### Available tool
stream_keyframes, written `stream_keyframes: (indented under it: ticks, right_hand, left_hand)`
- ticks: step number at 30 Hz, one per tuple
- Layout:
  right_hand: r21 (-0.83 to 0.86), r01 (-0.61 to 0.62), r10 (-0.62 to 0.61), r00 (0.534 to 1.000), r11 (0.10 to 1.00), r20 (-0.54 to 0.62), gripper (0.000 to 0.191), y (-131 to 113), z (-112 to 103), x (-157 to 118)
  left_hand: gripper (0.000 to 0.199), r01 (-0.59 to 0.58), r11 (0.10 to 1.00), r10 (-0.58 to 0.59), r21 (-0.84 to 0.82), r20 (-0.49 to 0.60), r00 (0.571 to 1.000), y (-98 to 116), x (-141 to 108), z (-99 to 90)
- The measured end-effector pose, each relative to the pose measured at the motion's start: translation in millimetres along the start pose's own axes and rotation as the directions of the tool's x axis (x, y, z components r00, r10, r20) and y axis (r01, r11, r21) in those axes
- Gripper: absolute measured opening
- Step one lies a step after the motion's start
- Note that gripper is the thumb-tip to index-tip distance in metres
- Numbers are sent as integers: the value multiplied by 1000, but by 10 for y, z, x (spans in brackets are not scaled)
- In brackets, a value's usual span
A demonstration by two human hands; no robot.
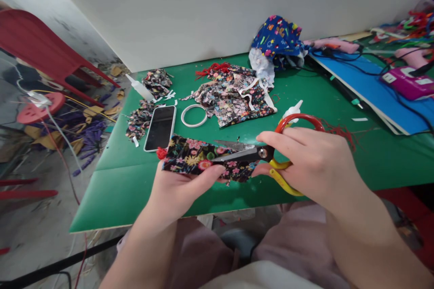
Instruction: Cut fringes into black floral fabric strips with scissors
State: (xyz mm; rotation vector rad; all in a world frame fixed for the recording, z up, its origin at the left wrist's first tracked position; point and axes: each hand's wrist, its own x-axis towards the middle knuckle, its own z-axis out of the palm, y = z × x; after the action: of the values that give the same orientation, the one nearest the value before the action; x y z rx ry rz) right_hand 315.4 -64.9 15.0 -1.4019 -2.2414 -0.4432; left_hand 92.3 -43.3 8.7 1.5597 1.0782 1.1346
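Observation:
My left hand (179, 189) holds a black floral cloth piece (190, 156) from below, with the thumb pressed on its front edge. Red yarn (161, 153) shows at the cloth's left end. In my right hand (308, 162) are scissors (262, 152) with red and yellow handles. Their blades point left and are parted, the lower blade lying over the cloth. Behind the cloth lie a phone (160, 128), a white tape roll (194, 115) and a heap of floral fabric (233, 97) with a white strip on it.
Floral scraps (158, 82) and a white glue bottle (139, 87) sit at the back left of the green table (115, 185). Blue patterned cloth (278, 38) stands against the wall. To the right are a blue board (373, 86), cables and a purple box (408, 82).

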Motion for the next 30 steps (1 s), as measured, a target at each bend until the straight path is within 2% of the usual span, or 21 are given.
stream_keyframes:
  ticks: [6, 10, 18, 22, 27, 30]
  right_hand:
    - [-18, -5, 4, 999, 1000, -31, 23, -30, 1, 16]
    - [-32, -2, 1, 999, 999, -38, 22, -54, 1, 22]
    - [-61, -8, 5, 999, 998, -39, 29, -48, -18, 9]
    - [-77, -8, 5, 999, 997, -41, 29, -56, -18, 8]
    - [-82, -8, 5, 999, 997, -37, 28, -58, -11, 5]
    - [-80, -19, 15, 999, 997, -44, 24, -52, -7, 1]
  left_hand:
    - [18, -51, 995, 57, -87, 64, 996, -76, -13, -12]
    - [12, -52, 988, 60, -143, 54, 997, -107, -25, -6]
    - [6, -83, 992, 86, -92, 29, 996, -100, -27, 10]
    - [6, -38, 997, 41, -71, 43, 998, -85, -21, 5]
    - [7, -96, 993, 98, -67, 19, 995, -112, -12, 9]
    - [7, -84, 995, 86, -58, 30, 996, -109, -10, 15]
